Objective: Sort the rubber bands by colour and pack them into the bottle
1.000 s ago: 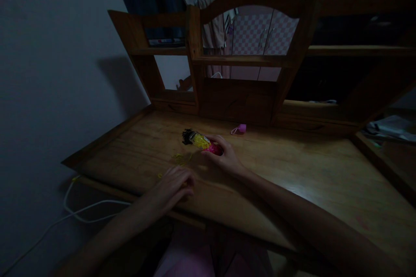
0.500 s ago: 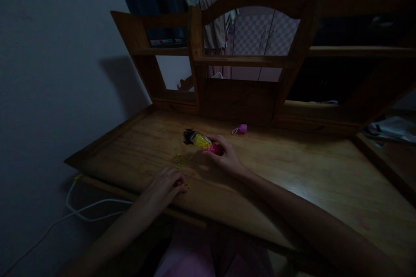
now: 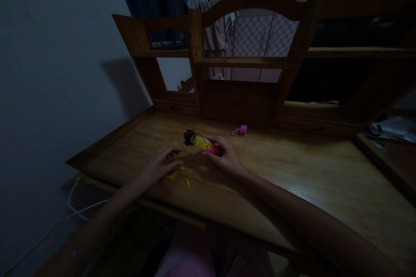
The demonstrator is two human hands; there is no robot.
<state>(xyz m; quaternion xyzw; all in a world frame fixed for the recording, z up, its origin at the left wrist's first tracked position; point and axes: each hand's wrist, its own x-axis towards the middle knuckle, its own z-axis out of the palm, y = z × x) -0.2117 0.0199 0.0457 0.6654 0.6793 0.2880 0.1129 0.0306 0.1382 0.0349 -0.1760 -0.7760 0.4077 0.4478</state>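
My right hand [image 3: 225, 156] is wrapped round a clear bottle [image 3: 202, 141] that lies tilted on the desk. Inside it are yellow and pink pieces, the pink ones partly hidden by my fingers. At its left end sits a clump of thin black pieces [image 3: 188, 137], which look like small bands. My left hand [image 3: 164, 162] is just left of the bottle, low over the desktop, thumb and fingers apart. Beneath and beside its fingertips lie loose yellow bands [image 3: 181, 184], some looped. Whether the fingers touch any of them I cannot tell.
A pink cap with a loop strap [image 3: 242, 129] lies behind the bottle on the wooden desk [image 3: 276, 173]. A wooden shelf unit [image 3: 240, 62] rises along the back edge. White cables [image 3: 74, 214] hang at the left, by the wall.
My left hand has moved away from the desk's front edge toward the bottle, and its fingers have parted. Yellow bands now lie where it was. My right hand and the bottle stay put.
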